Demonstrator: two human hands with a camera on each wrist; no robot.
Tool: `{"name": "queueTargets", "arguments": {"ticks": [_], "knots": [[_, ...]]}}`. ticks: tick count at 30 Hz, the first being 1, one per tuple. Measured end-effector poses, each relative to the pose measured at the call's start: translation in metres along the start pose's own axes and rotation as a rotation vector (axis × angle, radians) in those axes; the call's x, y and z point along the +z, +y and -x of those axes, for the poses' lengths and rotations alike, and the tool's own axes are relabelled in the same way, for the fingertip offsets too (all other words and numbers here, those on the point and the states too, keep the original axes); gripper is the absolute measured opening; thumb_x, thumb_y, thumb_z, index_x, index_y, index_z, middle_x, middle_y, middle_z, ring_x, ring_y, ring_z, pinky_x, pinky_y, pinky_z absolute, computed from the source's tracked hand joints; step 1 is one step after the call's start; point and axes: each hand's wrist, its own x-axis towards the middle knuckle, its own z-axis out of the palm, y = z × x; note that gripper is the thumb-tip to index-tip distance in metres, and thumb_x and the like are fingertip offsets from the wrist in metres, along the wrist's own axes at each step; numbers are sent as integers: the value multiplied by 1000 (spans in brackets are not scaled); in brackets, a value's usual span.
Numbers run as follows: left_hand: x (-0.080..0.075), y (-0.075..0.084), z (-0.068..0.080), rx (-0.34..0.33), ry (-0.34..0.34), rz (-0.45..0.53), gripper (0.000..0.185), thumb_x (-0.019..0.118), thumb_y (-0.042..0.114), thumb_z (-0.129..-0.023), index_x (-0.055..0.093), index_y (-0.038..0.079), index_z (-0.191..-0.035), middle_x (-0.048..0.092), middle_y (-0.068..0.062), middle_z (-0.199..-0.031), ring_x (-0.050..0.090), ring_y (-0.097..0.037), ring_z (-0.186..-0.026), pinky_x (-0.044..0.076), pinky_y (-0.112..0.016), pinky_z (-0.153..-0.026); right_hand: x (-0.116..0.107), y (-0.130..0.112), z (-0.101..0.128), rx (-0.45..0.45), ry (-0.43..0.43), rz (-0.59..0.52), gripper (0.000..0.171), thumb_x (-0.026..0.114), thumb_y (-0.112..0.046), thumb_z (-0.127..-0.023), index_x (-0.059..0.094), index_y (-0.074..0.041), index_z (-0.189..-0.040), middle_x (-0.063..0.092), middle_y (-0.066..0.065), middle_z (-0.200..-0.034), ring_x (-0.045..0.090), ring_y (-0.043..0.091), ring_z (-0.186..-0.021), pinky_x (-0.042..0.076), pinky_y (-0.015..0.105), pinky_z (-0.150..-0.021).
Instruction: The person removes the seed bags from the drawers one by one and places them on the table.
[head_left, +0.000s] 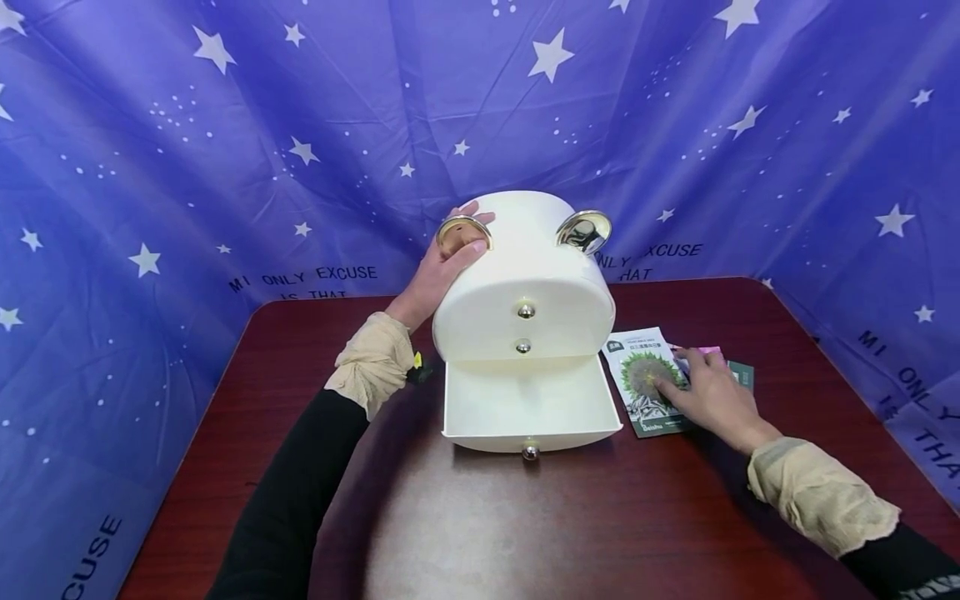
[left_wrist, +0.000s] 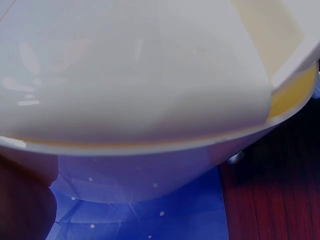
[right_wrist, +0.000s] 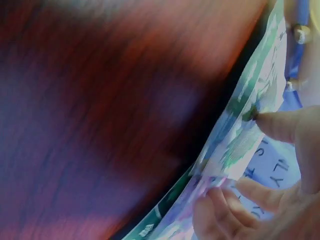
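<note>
A white oval cabinet [head_left: 525, 267] with three knobbed drawers stands on the dark red table [head_left: 525, 525]. Its bottom drawer [head_left: 532, 437] is pulled out and empty. My left hand [head_left: 450, 258] grips the cabinet's top left, thumb by the gold ring [head_left: 462, 227]. The cabinet's white wall [left_wrist: 140, 75] fills the left wrist view. My right hand [head_left: 708, 396] rests with spread fingertips on a sunflower seed packet [head_left: 637, 367] lying right of the drawer. In the right wrist view the thumb [right_wrist: 285, 125] touches that packet [right_wrist: 245, 135].
A pink packet [head_left: 708, 351] and a dark green packet [head_left: 744, 375] lie partly under my right hand. A second gold ring [head_left: 583, 229] sits on the cabinet's top right. Blue star-printed cloth [head_left: 225, 167] walls the table on three sides.
</note>
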Motion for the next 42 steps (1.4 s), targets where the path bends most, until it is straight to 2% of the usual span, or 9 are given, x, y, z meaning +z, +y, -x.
{"name": "queueTargets", "arguments": {"ticks": [5, 8, 10, 14, 19, 23, 28, 33, 42], "knots": [[1, -3, -1, -1, -9, -1, 66, 52, 12, -99, 26, 4, -158, 46, -19, -157, 41, -27, -150, 26, -31, -127, -6, -25, 22, -69, 54, -14, 32, 68, -30, -91, 59, -6, -110, 55, 23, -101, 59, 32, -68, 43, 42, -45], [2, -2, -1, -3, -7, 8, 66, 52, 13, -98, 26, 5, -158, 46, -19, -157, 42, -27, -149, 27, -31, -127, -7, -47, 42, -141, -45, -77, 8, 66, -26, -92, 63, -18, -91, 58, 3, -78, 52, 13, -62, 41, 30, -48], [2, -1, 0, -6, -1, 15, 66, 52, 11, -98, 25, 6, -159, 46, -19, -157, 43, -28, -149, 27, -30, -126, -2, -61, 55, -196, -151, -170, 10, 66, -25, -94, 65, -23, -84, 54, -8, -67, 46, 3, -58, 38, 24, -50], [0, 1, 1, -15, 8, 22, 65, 52, 9, -99, 26, 6, -159, 46, -19, -157, 42, -28, -149, 26, -29, -127, 15, -85, 73, -253, -378, -411, 15, 66, -28, -97, 74, -20, -87, 60, -13, -64, 50, -5, -58, 44, 19, -56], [-2, 0, 3, -23, 12, 20, 67, 52, 9, -99, 24, 7, -159, 46, -18, -157, 41, -25, -150, 24, -28, -128, 37, -118, 89, -317, -480, -611, 24, 63, -26, -100, 74, -10, -114, 76, -2, -87, 60, -7, -72, 52, 19, -62], [-2, -2, 2, -28, 6, 14, 67, 52, 12, -99, 24, 8, -160, 46, -16, -158, 41, -25, -150, 25, -30, -128, 51, -144, 93, -197, -640, -938, 43, 53, -25, -105, 60, 8, -132, 75, 19, -110, 65, 1, -79, 55, 23, -61], [-1, 0, -1, -16, -10, -5, 68, 53, 14, -99, 24, 8, -160, 46, -15, -158, 43, -24, -149, 28, -31, -127, 58, -162, 89, 85, -769, -1252, 60, 42, -34, -110, 44, 17, -142, 73, 13, -118, 67, 5, -86, 55, 21, -66], [-1, 0, -5, 0, -6, -24, 67, 54, 15, -98, 26, 7, -159, 48, -16, -156, 42, -23, -149, 26, -28, -127, 57, -165, 81, 140, -755, -1298, 63, 38, -38, -110, 43, 17, -141, 74, -1, -111, 66, 4, -87, 54, 20, -70], [-4, -2, -3, -3, 6, -40, 61, 54, 13, -99, 33, 5, -156, 48, -16, -155, 34, -16, -153, 20, -27, -129, 55, -173, 62, 213, -734, -1314, 63, 38, -40, -110, 42, 15, -142, 73, -9, -104, 65, 2, -86, 53, 18, -73]]}}
